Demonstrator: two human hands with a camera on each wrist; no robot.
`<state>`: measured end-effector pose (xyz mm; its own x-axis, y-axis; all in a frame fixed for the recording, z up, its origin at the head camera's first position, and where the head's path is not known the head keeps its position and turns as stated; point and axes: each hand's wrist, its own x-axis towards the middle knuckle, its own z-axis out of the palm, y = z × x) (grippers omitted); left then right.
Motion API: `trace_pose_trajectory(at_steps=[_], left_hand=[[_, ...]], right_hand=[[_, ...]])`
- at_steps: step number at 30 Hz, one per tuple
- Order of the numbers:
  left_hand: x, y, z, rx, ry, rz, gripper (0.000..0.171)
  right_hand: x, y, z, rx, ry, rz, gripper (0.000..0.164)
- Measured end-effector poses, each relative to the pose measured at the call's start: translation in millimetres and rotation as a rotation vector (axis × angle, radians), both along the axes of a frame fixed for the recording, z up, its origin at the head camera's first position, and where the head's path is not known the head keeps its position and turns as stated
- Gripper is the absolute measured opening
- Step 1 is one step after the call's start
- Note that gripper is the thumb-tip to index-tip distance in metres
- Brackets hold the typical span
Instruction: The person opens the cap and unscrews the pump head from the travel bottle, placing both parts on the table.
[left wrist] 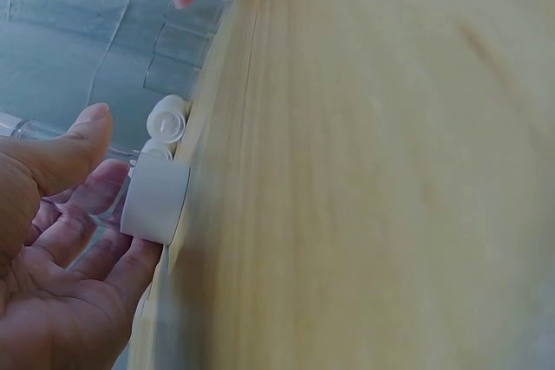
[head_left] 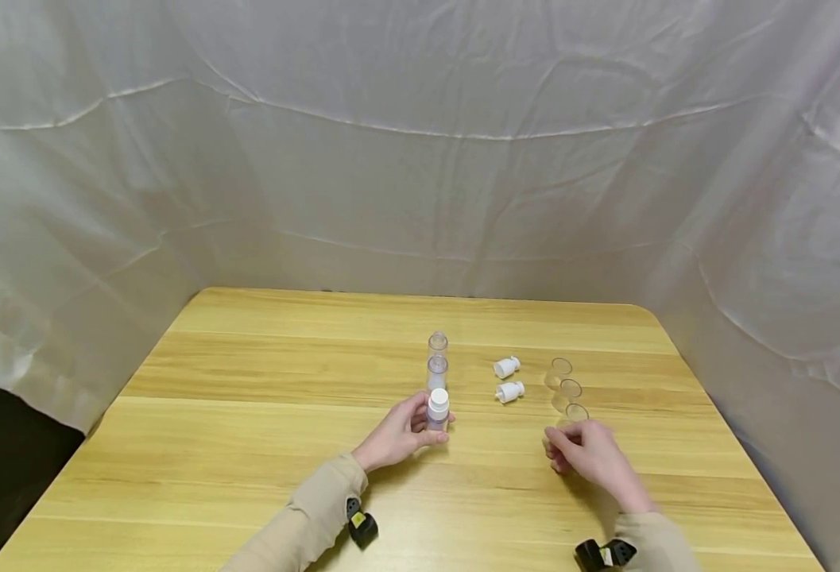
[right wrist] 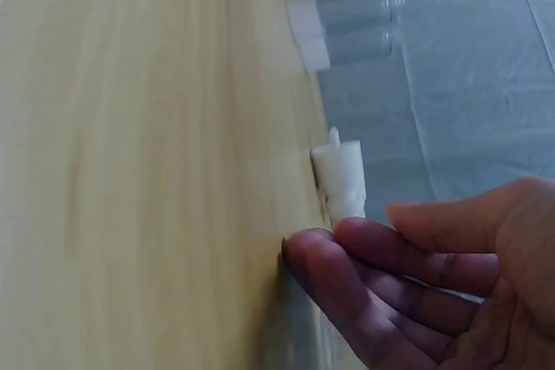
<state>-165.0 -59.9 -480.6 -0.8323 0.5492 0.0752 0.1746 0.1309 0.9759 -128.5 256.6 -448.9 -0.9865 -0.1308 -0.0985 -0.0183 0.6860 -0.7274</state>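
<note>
My left hand (head_left: 404, 433) curls round a small clear bottle with a white pump top (head_left: 438, 403), which stands upright on the table. In the left wrist view, its white base (left wrist: 156, 203) touches the fingers, and the thumb lies along the clear body. Off to the right, my right hand (head_left: 591, 457) is beside the nearest clear cap (head_left: 577, 413), its fingers loosely bent. No object shows between those fingers in the right wrist view. Two white pump heads (head_left: 507, 366) lie on their sides between the hands.
Behind the held bottle, two more clear bottles (head_left: 437, 367) without pumps stand in a row. Two further clear caps (head_left: 570, 388) line up beyond the right hand. The wooden table (head_left: 248, 445) meets a pale hanging cloth (head_left: 405, 199) at the back and sides.
</note>
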Motion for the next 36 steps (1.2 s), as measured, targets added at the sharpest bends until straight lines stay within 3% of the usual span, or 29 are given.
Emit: trace_pose_trajectory(at_steps=[7,13,18,23,27,36], left_hand=[[0.5,0.2,-0.8,0.013,0.005,-0.004,0.047],[0.3,0.1,-0.4,0.018,0.005,0.007,0.043],[0.2,-0.2,-0.8,0.014,0.012,0.007,0.041],[1.0,0.0,0.4,0.003,0.001,0.016,0.041],[1.1,-0.1,0.9,0.002,-0.001,0.017,0.042],[1.0,-0.5,-0.7,-0.005,-0.012,0.033,0.047]], right_hand=[[-7.0,-15.9,2.0,-0.006,0.103,0.149,0.032],[-8.9,-35.5,1.9,-0.133,0.062,0.245,0.051],[-11.1,-51.9,3.1,-0.173,0.085,0.319,0.054],[-14.6,-70.9,7.3,-0.267,0.135,0.368,0.051],[-15.1,-85.5,10.4,-0.267,0.231,0.394,0.046],[-13.4,-111.9,11.0,-0.339,0.428,0.354,0.037]])
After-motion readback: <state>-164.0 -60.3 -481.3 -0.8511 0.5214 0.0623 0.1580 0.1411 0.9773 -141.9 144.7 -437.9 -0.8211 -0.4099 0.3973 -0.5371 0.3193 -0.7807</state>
